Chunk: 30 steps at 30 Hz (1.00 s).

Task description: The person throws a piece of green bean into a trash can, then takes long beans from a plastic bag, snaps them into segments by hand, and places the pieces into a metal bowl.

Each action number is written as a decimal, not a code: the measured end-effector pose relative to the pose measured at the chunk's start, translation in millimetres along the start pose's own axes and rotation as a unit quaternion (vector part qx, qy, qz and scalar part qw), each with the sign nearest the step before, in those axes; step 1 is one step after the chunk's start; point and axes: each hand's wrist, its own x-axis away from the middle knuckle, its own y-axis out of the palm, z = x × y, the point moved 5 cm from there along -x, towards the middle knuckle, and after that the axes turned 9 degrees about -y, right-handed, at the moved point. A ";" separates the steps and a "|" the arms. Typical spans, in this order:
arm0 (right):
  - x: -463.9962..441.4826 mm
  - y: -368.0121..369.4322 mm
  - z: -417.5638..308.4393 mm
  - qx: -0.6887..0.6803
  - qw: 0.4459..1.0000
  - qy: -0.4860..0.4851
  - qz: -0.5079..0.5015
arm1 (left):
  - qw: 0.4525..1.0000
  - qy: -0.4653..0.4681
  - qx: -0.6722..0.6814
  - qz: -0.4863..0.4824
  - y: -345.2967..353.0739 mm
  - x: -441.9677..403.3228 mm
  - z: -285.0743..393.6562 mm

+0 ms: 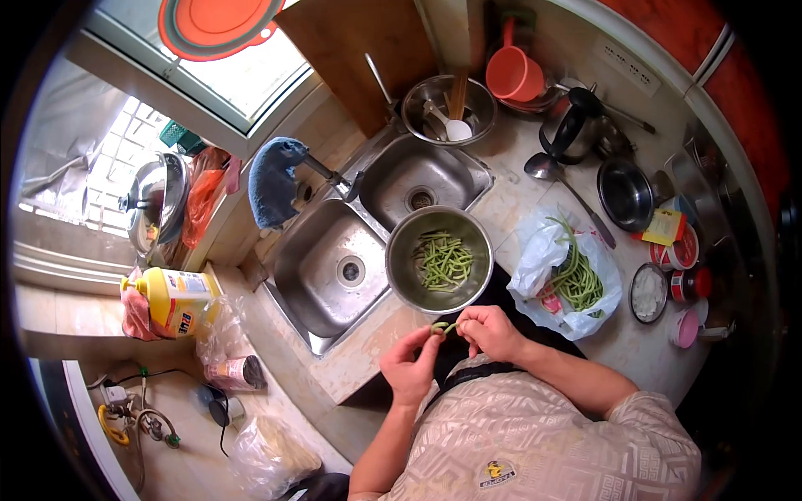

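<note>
In the head view, the left hand [408,361] pinches a green bean [449,328] and the right hand's [491,333] fingertips grip its other end, just beside the steel bowl [399,265] of short bean pieces [443,260]. Rightward, a plastic bag [531,260] holds whole green beans [578,282].

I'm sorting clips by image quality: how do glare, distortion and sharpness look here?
Head view: the upper window is washed out by bright light; head view: pale sheen shows on the steel sink; head view: the wide lens bows the scene, with corners going black; head view: the cut beans read fairly clearly, fine detail on the held bean less so.
</note>
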 end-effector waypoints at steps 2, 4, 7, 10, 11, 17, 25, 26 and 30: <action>0.3 -2.6 27.2 -0.144 0.988 0.040 0.051 | 0.994 0.053 -0.096 0.030 7.8 7.1 -7.4; 4.3 -7.2 37.3 -0.162 0.983 0.047 0.073 | 0.980 0.116 -0.159 0.023 13.4 7.7 -5.5; 10.6 -15.0 50.5 -0.222 0.965 0.096 0.100 | 0.940 0.242 -0.237 -0.024 24.8 7.9 5.8; 14.4 -25.5 73.4 -0.340 0.910 0.188 0.147 | 0.906 0.318 -0.269 -0.071 41.3 10.1 23.9; 16.1 -31.8 76.5 -0.344 0.908 0.187 0.149 | 0.908 0.305 -0.277 -0.073 43.7 8.3 25.4; 39.2 -77.8 127.6 -0.005 0.977 0.092 0.191 | 0.949 0.107 -0.293 0.055 27.4 -41.0 4.1; 52.1 -125.1 225.0 0.378 0.889 0.084 0.244 | 0.965 -0.014 -0.260 -0.001 18.2 -41.5 -26.0; 53.7 -126.8 225.0 0.356 0.900 0.091 0.235 | 0.965 -0.022 -0.261 -0.002 16.4 -38.5 -27.9; 64.1 -111.7 169.3 0.280 0.943 0.087 0.159 | 0.973 -0.029 -0.230 0.006 1.5 -27.0 -39.3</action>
